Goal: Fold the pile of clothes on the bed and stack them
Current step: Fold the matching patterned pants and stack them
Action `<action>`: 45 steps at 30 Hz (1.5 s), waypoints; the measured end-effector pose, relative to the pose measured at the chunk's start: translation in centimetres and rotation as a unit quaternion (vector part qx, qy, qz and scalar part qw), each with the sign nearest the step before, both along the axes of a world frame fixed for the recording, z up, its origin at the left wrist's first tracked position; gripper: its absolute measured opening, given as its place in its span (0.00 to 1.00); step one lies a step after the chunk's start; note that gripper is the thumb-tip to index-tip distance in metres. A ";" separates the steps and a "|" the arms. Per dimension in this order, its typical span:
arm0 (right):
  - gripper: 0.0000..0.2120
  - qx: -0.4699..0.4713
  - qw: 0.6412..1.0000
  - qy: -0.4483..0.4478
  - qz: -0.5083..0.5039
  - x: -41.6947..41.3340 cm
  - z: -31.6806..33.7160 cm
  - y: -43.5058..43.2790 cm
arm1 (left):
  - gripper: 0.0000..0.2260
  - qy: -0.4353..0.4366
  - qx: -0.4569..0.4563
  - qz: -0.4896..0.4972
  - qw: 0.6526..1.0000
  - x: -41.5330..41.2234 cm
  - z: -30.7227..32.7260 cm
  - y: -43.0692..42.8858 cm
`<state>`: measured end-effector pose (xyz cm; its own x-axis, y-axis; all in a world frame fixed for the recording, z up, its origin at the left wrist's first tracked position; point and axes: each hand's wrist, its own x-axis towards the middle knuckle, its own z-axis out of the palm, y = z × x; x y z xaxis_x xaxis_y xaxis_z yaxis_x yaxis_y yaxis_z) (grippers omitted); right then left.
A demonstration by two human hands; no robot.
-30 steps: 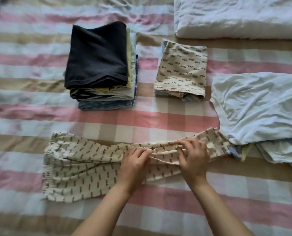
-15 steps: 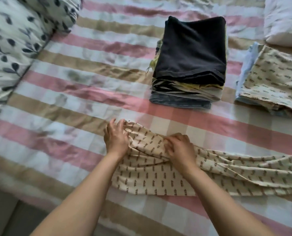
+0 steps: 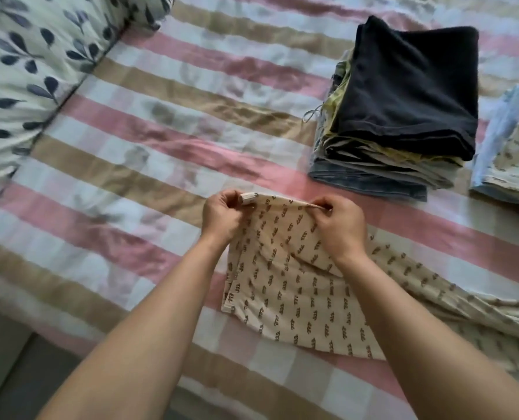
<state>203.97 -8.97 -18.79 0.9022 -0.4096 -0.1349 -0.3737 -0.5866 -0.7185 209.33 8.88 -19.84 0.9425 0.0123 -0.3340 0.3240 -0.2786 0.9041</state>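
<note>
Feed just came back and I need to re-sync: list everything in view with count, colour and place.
Cream brown-printed cloth garment: one, cream, bed centre, top edge raised.
Stack of folded clothes, black piece on top: one, black over yellow, grey, denim blue, upper right.
Smaller folded pile: one, cream print over light blue, right edge.
Checked bedsheet: one, pink, tan and white, under everything.
Leaf-print bedding: one, white with dark leaves, upper left.
Left hand: one, pinches the garment's top edge, left end.
Right hand: one, pinches the same edge, right end.
</note>
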 end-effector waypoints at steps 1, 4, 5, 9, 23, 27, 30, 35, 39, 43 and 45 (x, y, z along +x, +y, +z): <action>0.04 -0.007 1.000 -0.027 0.008 -0.1 0.7 0.1 | 0.07 -0.008 -0.019 -0.006 1.000 -0.1 0.7 0.4; 0.04 -0.042 0.994 -0.080 0.055 -2.1 2.0 0.8 | 0.11 -0.015 -0.058 -0.038 0.997 -1.8 2.2 2.2; 0.04 -0.055 0.992 -0.089 0.075 -3.3 2.2 1.1 | 0.12 -0.012 -0.058 -0.051 0.997 -2.8 2.4 3.0; 0.03 -0.110 0.974 -0.133 0.145 -9.0 2.0 2.9 | 0.13 0.004 0.003 -0.104 0.995 -7.6 2.0 6.3; 0.09 -0.144 0.978 -0.082 0.124 -13.7 -2.4 1.6 | 0.16 0.091 0.059 0.021 0.994 -10.8 -1.8 6.3; 0.12 -0.173 0.982 0.068 0.020 -10.7 -2.4 -2.1 | 0.11 0.101 0.132 -0.012 0.986 -8.6 -2.4 4.2; 0.15 -0.192 0.958 0.202 0.070 -9.4 -2.9 -4.0 | 0.15 0.156 0.166 -0.059 0.972 -7.6 -2.7 3.7; 0.08 -0.139 0.979 0.138 0.063 -8.2 -2.5 -4.8 | 0.07 0.083 0.241 -0.080 0.964 -7.7 -2.6 3.4; 0.07 -0.139 0.990 0.035 0.003 -6.6 -2.2 -5.2 | 0.06 0.033 0.233 -0.033 0.971 -5.5 -2.2 3.1; 0.07 -0.165 0.984 0.069 0.019 -5.2 -3.5 -5.1 | 0.07 -0.017 0.263 -0.004 0.965 -2.6 -2.9 2.0; 0.06 -0.170 0.981 0.090 0.021 -5.5 -4.1 -5.0 | 0.12 -0.036 0.287 -0.006 0.957 -2.6 -3.1 1.7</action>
